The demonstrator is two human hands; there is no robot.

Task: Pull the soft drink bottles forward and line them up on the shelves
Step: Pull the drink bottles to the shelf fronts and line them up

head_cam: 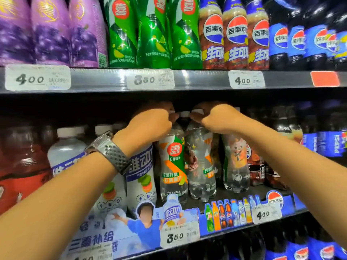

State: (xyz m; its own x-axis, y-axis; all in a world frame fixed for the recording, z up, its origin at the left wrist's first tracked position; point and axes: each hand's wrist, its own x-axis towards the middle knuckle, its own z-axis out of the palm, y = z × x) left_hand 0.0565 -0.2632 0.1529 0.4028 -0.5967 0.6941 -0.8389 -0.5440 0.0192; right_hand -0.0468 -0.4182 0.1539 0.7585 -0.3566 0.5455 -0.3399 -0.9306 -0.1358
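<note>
**Two hands grip clear soft drink bottles by the neck on a shop's middle shelf.**

Both forearms rise from the lower corners, cut off by the frame edge, with a grey watch (110, 151) on the left wrist. Beyond the printed shelf strip (187, 220), the left arm hides part of the white-and-blue bottles (140, 177) at centre left. At mid-frame, the left hand (154, 119) curls round the neck of the green-and-orange labelled bottle (172, 164), and the right hand (212, 117) curls round the neck of the neighbouring clear bottle (200, 166). The fingertips fade into shadow. Between the fists shows a white cap (185, 113), its bottle mostly hidden behind. A cat-printed bottle (236, 162) stands just to the right. Above the upper shelf rail (197, 79), blurred purple, green and cola bottles are cropped at the top.
</note>
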